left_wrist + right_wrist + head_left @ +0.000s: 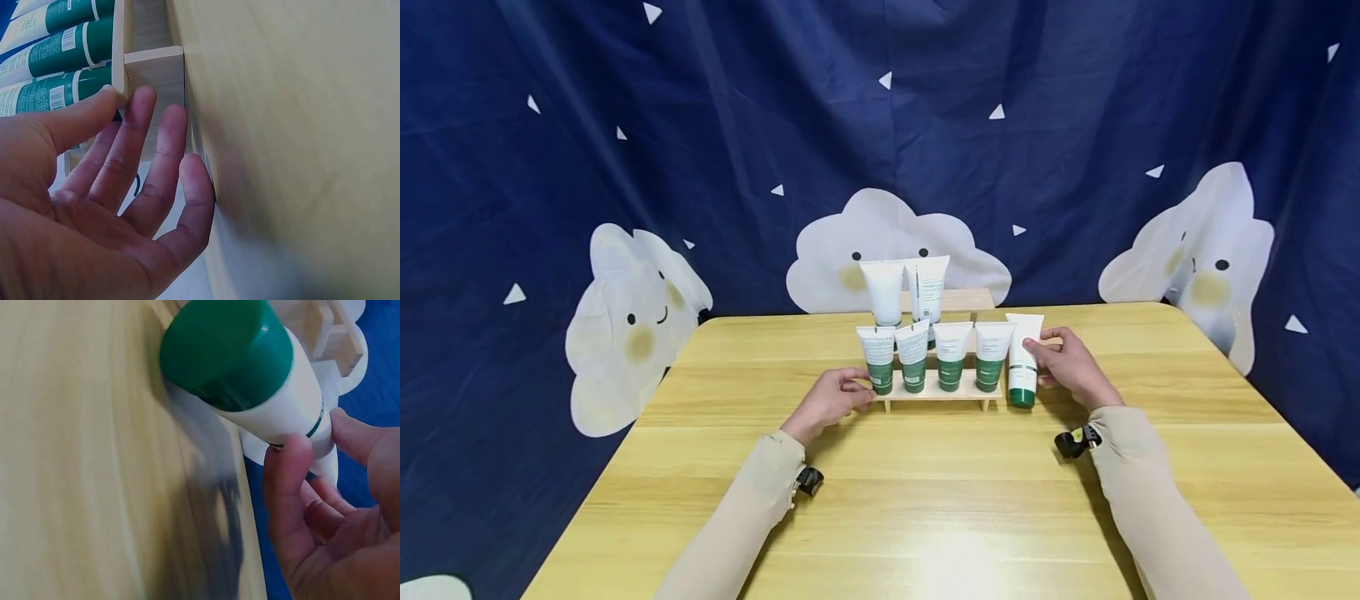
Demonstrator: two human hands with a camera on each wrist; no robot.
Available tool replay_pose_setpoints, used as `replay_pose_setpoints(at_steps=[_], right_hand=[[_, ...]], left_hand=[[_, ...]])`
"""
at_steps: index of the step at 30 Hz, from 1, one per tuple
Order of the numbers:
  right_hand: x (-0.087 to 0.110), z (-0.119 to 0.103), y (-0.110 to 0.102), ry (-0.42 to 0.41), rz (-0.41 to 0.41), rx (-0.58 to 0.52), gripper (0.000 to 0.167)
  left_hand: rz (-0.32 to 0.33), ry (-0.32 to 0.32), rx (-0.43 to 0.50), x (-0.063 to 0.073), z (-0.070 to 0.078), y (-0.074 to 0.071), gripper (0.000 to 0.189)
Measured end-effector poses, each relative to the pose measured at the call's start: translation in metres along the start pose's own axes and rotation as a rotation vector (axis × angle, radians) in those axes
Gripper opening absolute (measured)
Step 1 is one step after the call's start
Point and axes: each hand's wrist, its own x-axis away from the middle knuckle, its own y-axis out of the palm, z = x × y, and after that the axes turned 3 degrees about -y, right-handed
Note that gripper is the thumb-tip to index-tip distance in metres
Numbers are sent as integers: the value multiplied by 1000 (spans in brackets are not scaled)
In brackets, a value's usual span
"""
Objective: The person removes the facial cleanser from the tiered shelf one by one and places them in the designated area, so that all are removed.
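My right hand (1070, 364) grips a large white squeeze tube (1022, 362) by its side, thumb on the front. The tube is upright, its green cap (228, 353) facing down, just right of a stepped wooden display rack (938, 394). At the rack's left end, my left hand (833, 398) holds the corner of the lower shelf between thumb (94, 115) and fingers. Several smaller white-and-green tubes (951, 357) stand cap-down in a row on that shelf. Two larger white tubes (886, 292) are behind them, on a higher step.
The rack's top step (966, 300) shows to the right of the larger tubes. A wooden table (887, 492) lies beneath everything. Behind it hangs a dark blue curtain (760, 108) with clouds and white triangles. Both wrists wear small black devices (1072, 442).
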Motion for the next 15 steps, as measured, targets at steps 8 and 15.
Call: replay_pose_setpoints(at_steps=[8,15], right_hand=[[1,3,-3,-49,10,-44,28],[1,2,-5,-56,10,-44,35]], left_hand=[[7,-4,-17,1,1,0,32],[8,-2,-15,0,0,0,32]])
